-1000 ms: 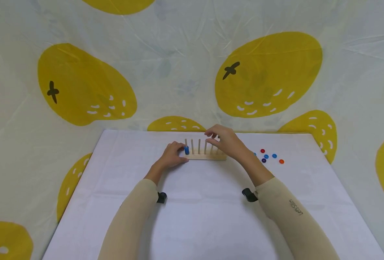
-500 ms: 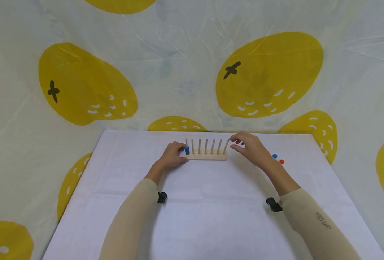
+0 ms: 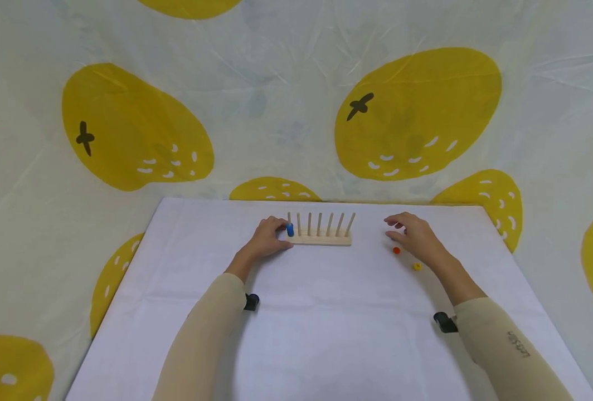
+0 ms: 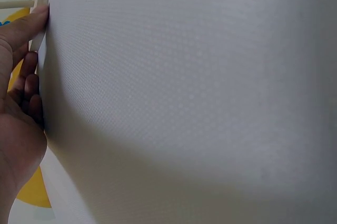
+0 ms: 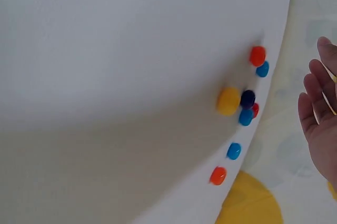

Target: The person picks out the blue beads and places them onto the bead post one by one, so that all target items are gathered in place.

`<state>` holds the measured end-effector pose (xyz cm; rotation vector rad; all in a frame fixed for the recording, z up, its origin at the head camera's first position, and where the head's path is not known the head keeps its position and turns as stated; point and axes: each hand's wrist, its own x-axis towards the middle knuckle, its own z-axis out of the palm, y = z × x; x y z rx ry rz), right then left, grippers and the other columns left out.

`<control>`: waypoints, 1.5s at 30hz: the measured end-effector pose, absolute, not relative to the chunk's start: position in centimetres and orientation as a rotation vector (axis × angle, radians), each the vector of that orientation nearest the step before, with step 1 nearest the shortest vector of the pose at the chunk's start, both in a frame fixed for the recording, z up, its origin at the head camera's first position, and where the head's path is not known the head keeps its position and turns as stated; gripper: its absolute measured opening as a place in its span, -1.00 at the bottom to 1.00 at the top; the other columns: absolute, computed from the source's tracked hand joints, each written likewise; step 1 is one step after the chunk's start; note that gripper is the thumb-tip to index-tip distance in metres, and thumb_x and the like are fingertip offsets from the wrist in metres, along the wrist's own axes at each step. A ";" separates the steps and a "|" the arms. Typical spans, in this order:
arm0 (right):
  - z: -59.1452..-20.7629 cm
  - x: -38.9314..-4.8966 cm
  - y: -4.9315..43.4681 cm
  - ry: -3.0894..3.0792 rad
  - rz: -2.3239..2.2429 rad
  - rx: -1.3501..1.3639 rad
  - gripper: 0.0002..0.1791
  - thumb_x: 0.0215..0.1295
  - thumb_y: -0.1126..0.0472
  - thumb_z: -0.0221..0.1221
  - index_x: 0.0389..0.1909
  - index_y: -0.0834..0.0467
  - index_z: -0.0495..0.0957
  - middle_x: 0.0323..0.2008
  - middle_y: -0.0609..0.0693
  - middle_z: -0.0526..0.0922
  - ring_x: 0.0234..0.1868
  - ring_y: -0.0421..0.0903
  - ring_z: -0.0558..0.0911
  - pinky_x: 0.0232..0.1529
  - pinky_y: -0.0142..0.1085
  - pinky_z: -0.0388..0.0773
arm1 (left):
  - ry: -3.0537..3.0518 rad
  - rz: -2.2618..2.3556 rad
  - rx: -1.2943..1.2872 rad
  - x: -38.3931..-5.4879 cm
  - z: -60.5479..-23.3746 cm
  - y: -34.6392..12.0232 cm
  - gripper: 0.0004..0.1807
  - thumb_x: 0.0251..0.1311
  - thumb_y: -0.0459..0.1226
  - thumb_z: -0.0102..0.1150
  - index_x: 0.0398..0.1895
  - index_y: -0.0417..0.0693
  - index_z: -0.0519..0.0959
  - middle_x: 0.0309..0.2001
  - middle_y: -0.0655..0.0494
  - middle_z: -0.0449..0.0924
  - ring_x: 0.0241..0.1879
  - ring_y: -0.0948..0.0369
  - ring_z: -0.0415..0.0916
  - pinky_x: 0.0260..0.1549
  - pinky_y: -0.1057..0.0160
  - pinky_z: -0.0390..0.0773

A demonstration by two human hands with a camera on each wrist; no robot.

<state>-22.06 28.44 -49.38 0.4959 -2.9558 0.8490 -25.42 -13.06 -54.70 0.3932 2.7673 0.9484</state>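
White-covered table (image 3: 296, 334). Near its far edge, about mid-length: pale wooden rack with seven upright round pegs (image 3: 321, 241), long side roughly parallel to that edge. Small blue beads (image 3: 290, 229) stacked on its leftmost peg; other six pegs bare.

Left hand (image 3: 265, 239) grips the rack's left end, thumb at the front of the base, fingers round the end.

Right hand (image 3: 413, 233) held above the table toward the far right corner, thumb and fingers apart, fingers loosely bent, nothing between them. On the table beneath and beside it: round orange-red bead (image 3: 396, 250) and, closer to the near edge, yellow ring-shaped bead (image 3: 417, 267). Right wrist view adds dark purple bead (image 5: 247, 99), red bead (image 5: 256, 110), three loose blue beads (image 5: 234, 151) and second orange-red bead (image 5: 218, 175).
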 end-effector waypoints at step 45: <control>-52.7 -23.2 30.9 -3.151 0.718 0.423 -0.72 0.35 0.27 0.33 0.02 0.31 0.68 -0.05 0.28 0.68 0.01 0.23 0.58 0.18 0.20 0.51 | 2.781 0.932 0.361 -25.0 -54.4 -12.8 -0.35 0.16 -0.12 0.52 0.31 -0.05 0.55 0.15 0.00 0.50 0.20 0.02 0.35 0.33 0.02 0.37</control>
